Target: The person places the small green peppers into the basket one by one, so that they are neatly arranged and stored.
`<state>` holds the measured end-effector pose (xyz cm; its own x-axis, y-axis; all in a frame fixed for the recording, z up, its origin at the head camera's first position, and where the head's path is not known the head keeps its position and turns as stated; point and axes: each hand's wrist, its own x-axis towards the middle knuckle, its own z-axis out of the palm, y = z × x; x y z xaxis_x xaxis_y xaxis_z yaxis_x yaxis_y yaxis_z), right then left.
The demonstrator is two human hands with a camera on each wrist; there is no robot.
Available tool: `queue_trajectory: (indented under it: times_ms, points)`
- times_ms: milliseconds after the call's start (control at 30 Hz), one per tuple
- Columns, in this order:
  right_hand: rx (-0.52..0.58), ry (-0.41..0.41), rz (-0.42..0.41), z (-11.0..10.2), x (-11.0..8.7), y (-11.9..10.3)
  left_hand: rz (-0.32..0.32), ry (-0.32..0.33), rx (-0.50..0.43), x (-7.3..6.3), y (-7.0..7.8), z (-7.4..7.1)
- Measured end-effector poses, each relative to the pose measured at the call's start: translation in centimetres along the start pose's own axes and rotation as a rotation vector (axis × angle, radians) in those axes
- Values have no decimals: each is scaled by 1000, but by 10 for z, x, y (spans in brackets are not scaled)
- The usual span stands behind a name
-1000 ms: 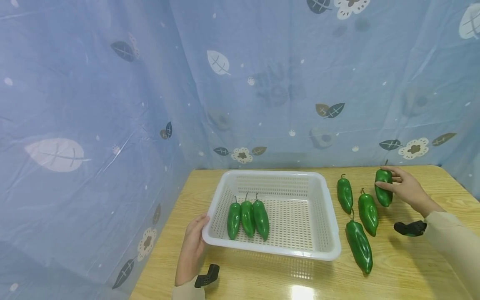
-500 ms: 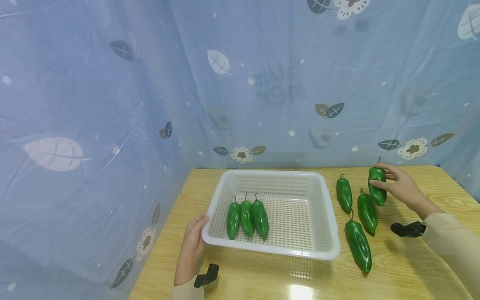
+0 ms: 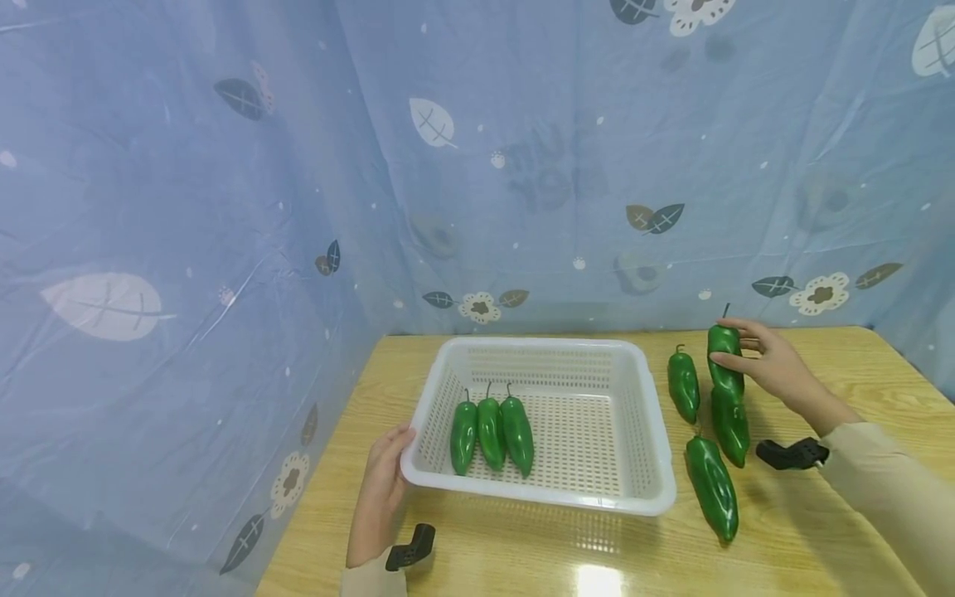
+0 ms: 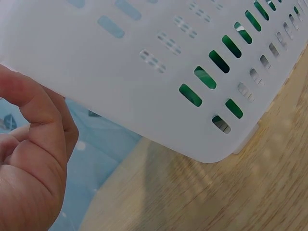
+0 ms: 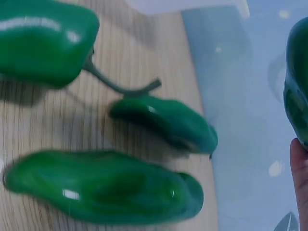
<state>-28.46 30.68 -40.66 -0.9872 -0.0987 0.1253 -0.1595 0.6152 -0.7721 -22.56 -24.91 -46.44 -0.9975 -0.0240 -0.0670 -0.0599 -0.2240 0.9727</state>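
My left hand (image 3: pixel 388 466) grips the left rim of a white plastic basket (image 3: pixel 537 495); the left wrist view shows its curled fingers (image 4: pixel 45 113) at the rim. Three green peppers (image 3: pixel 491 435) lie side by side in the basket's left half, stems toward the back. To the right of the basket, my right hand (image 3: pixel 772 365) holds another green pepper (image 3: pixel 724 348) between thumb and fingers, stem up. In the head view this pepper overlaps the top of a pepper (image 3: pixel 731 427) on the table. Only part of the held pepper (image 5: pixel 297 82) shows in the right wrist view.
Two more green peppers lie on the wooden table (image 3: pixel 791 506): one (image 3: pixel 683 385) beside the basket's right wall and one (image 3: pixel 712 489) nearer the front. A blue patterned curtain (image 3: pixel 552 249) hangs along the table's back and left side.
My right hand has carried its pepper leftward, from the far right of the table to over the middle pepper. My left hand and the basket have stayed in place.
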Motion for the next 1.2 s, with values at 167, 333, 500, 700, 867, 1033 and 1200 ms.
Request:
queue_trajectory:
  times_ms: [167,333,500,700,867,1033,1200]
  points:
    - [15,-27,-12,4,2,-13,-16,10,-14,1,2,2]
    - [39,-39,-54,10,1,-26,-28,9,-3,0,4,3]
    - [51,-50,-68,17,3,-38,-27,0,6,0,5,2]
    - [67,-73,-66,26,6,-47,-18,-8,-9,-1,5,1]
    - [84,-99,-105,33,8,-59,-14,-9,-11,-1,6,2]
    - [89,-112,-131,41,11,-68,-15,-9,-2,-2,6,2]
    - [93,-124,-142,53,15,-73,-42,13,-4,-1,5,2]
